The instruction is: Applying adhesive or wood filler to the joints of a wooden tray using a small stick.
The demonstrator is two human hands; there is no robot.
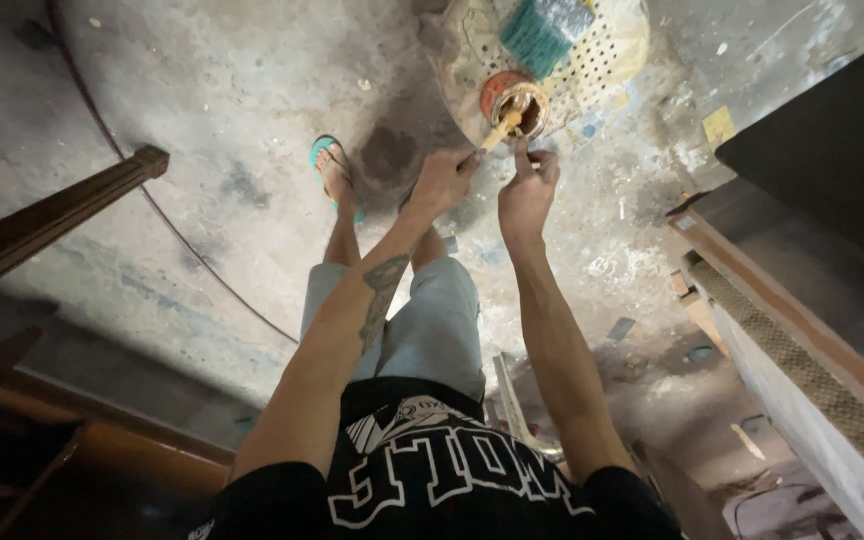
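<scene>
Both arms stretched out: my left hand (442, 183) pinches the pale wooden stick (500, 130) that pokes out of the small rusty round tin (520, 106). My right hand (529, 190) hovers right by the tin's near rim, fingers curled; whether it holds anything I cannot tell. The tin stands on a round perforated yellowish tray (607, 50), close to its edge. Bare stained concrete floor (232, 150) lies open to my left; a wooden frame (792, 320) crowds the right.

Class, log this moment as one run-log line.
left hand: at stick | right hand: beside small tin | perforated stool: under tin
</scene>
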